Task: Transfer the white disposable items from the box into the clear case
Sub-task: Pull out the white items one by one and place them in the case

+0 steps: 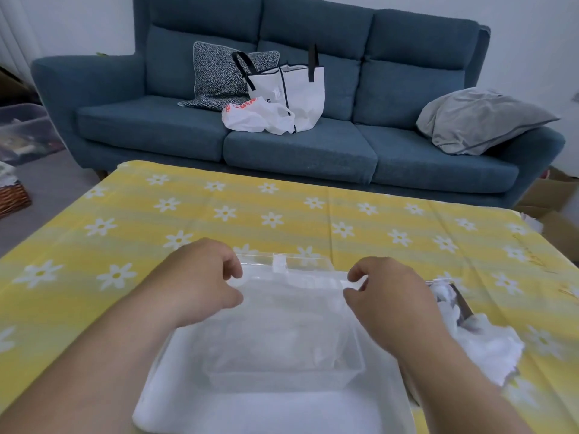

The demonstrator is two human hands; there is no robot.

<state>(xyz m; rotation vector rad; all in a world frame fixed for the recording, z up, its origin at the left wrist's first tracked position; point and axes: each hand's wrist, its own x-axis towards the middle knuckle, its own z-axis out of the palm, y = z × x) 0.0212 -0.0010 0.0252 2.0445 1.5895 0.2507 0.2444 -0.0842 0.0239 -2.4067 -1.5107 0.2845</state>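
White disposable items (488, 339) spill from the box (463, 303) on the right of the daisy tablecloth (282, 214), just beside the clear case (282, 375); left hand (200, 283) and right hand (385, 296), fingers curled, each pinch a far corner of the case; blur hides whether that is rim or lid.
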